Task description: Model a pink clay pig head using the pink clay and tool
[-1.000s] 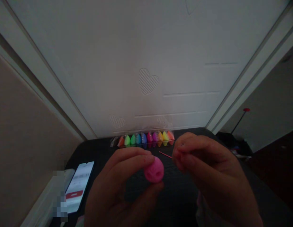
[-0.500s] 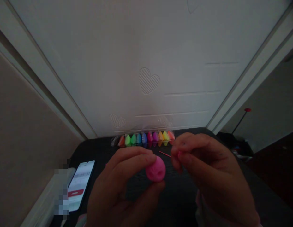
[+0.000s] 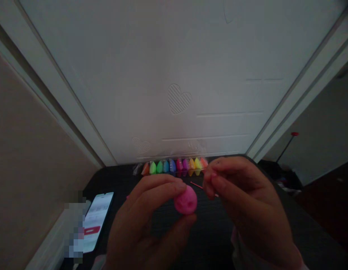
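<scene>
My left hand (image 3: pixel 146 217) pinches a pink clay ball (image 3: pixel 186 201) between fingertips and thumb above the dark table. Small dents mark the side of the ball that faces me. To its right, my right hand (image 3: pixel 247 198) is closed, thumb against fingers, on a small bit of pink clay (image 3: pixel 213 175) that mostly hides between them. The two hands are apart. A thin pink stick (image 3: pixel 195 185) lies on the table behind them, partly covered by the right fingers.
Clear packets of coloured clay (image 3: pixel 166 166) stand in a row at the table's back edge, against a white door (image 3: pixel 129 75) with heart patterns. A lit phone (image 3: pixel 99 217) lies at the left. Beyond the table on the right is a red-topped rod (image 3: pixel 294 134).
The right fingers have shifted slightly around the pink bit, uncovering more of the stick. The left hand still holds the ball, barely moved. The view has tilted a little.
</scene>
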A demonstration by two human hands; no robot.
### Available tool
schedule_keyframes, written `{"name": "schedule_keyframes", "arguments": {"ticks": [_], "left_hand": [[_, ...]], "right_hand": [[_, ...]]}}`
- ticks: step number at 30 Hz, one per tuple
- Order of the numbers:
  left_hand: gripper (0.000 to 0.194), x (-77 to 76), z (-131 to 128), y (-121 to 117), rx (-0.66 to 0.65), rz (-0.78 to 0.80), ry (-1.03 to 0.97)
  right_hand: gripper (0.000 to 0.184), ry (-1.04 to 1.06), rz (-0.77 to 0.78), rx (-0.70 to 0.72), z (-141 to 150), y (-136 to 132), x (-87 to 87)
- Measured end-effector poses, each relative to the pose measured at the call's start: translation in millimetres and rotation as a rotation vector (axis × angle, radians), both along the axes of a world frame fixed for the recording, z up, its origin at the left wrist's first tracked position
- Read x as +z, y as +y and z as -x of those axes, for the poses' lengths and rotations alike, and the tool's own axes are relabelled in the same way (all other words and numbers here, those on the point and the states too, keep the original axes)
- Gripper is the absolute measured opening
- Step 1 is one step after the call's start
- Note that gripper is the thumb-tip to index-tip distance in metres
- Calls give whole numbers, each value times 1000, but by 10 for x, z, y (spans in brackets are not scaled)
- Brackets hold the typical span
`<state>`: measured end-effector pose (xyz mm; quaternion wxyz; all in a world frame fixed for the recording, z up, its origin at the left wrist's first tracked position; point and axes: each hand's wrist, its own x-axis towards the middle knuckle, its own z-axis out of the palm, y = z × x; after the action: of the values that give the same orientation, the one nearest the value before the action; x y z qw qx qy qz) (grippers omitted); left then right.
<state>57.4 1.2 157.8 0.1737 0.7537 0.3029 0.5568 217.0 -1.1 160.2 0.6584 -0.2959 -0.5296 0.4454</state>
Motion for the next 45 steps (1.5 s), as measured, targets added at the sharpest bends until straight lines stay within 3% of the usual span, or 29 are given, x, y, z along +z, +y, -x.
{"name": "schedule_keyframes", "arguments": {"ticks": [25,40,45], "left_hand": [[39,-34,-2,-4,-57,38,-28],[39,13,34,-5,-81,47,-26],[40,30,19,-18,-83,79,-77]], "right_hand": [[20,-58,-36,94,5,-18,20],[25,-410,-136,-60,-30,-125,86],[26,-497,-194,-54,-57,-146,135]]}}
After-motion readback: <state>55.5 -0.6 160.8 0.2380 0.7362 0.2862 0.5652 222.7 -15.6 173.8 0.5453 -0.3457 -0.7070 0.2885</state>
